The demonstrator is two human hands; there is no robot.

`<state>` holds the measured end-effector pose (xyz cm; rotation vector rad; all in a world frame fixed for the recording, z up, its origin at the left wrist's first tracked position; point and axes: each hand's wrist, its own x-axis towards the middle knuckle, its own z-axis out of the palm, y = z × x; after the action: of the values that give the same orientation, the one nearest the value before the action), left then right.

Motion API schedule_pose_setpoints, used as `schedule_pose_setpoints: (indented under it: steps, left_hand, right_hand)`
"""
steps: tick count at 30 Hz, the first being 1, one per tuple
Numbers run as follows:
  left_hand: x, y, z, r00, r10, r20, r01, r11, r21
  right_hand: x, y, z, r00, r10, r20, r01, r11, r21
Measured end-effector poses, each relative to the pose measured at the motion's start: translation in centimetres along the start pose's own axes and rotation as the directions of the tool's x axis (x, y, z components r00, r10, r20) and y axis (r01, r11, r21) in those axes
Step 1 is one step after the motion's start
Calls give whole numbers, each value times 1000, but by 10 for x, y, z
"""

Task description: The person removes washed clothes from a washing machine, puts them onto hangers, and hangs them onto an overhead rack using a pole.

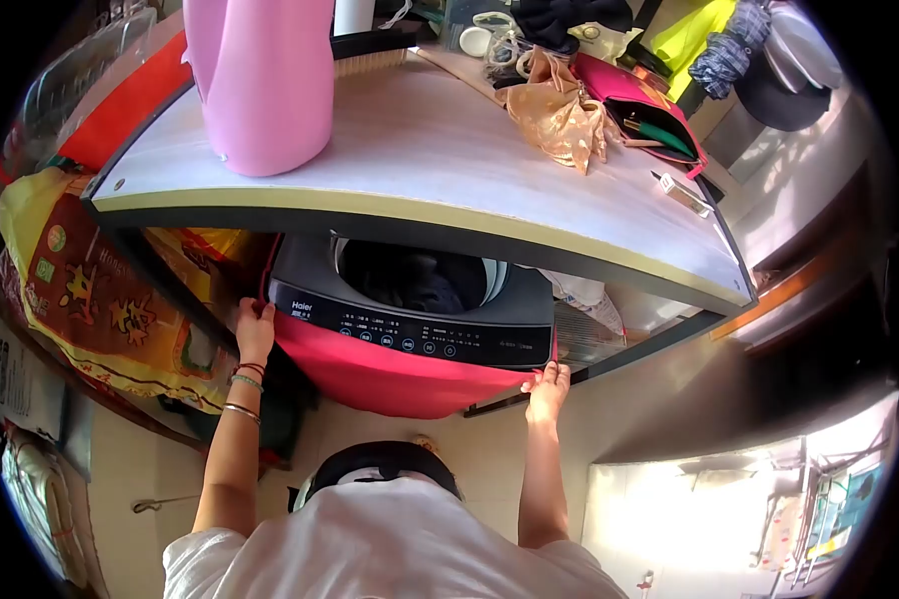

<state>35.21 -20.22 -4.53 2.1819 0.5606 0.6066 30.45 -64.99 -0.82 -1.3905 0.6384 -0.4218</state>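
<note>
Under the shelf stands a top-loading washing machine, its lid area open and dark cloth visible inside the drum. A pinkish-red fabric cover hangs over its front, below the control panel. My left hand is closed on the cover's edge at the machine's left front corner. At the right front corner, my right hand pinches the other edge of the same cover. Beaded bracelets and a bangle are on my left wrist.
A pale shelf top overhangs the machine. On it are a pink jug, a brush, a gold cloth pouch and an open red pouch. Printed bags crowd the left side.
</note>
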Motion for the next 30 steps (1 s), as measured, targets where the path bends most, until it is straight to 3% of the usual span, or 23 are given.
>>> schedule_pose_setpoints:
  steps: [2, 5, 7, 8, 9, 11, 15, 16, 17, 18, 19, 21, 23, 24, 25, 27, 30]
  left_hand:
    - [-3, 6, -3, 1000, 29, -6, -28, 995, 94]
    - [-24, 48, 0, 953, 259, -158, -224, 952, 211]
    - [-34, 71, 13, 926, 353, -131, -331, 929, 165]
    - [-42, 79, 23, 899, 423, -117, -382, 885, 265]
    - [-46, 82, 33, 898, 437, -47, -396, 851, 345]
    - [-55, 88, 42, 892, 439, -109, -376, 854, 359]
    - [-55, 88, 38, 915, 384, -123, -335, 893, 300]
    - [-55, 87, 37, 915, 382, -131, -334, 898, 286]
    - [-55, 85, 37, 914, 378, -147, -330, 904, 271]
    - [-56, 81, 38, 912, 375, -164, -328, 910, 255]
    - [-55, 77, 39, 909, 378, -177, -332, 912, 241]
    - [-56, 73, 40, 911, 354, -210, -320, 930, 181]
    - [-57, 68, 43, 901, 353, -251, -327, 935, 140]
    - [-57, 66, 43, 896, 352, -271, -333, 936, 116]
    - [-58, 64, 44, 893, 345, -288, -334, 938, 88]
    - [-58, 58, 42, 898, 352, -264, -352, 935, 51]
    - [-56, 52, 46, 887, 362, -286, -367, 929, 38]
  right_hand:
    - [8, -1, -9, 992, -75, 100, 67, 994, 84]
    - [8, -31, -8, 972, -161, 173, 134, 979, 155]
    - [31, -31, -11, 940, -184, 287, 204, 978, -42]
    - [45, -28, -9, 919, -145, 366, 220, 960, -171]
    - [57, -25, -8, 896, -95, 435, 244, 922, -299]
    - [69, -30, -1, 888, -98, 448, 260, 913, -315]
    - [75, -29, 25, 730, -224, 646, 519, 796, -312]
    - [72, -28, 37, 699, -182, 691, 525, 788, -323]
    - [75, -24, 49, 609, -202, 767, 637, 700, -322]
    - [80, -17, 60, 452, -297, 841, 838, 464, -287]
    - [55, -33, 81, 483, -250, 839, 852, 354, -385]
    - [56, -21, 114, 57, -399, 915, 998, 29, -50]
    - [44, -11, 145, 345, -70, 936, 918, 230, -322]
    - [44, -6, 160, 439, 62, 896, 848, 301, -436]
    - [42, -1, 172, 457, 110, 883, 828, 309, -468]
    - [38, 6, 193, 231, 135, 964, 885, 383, -266]
    - [12, 0, 217, 211, 309, 928, 813, 471, -342]
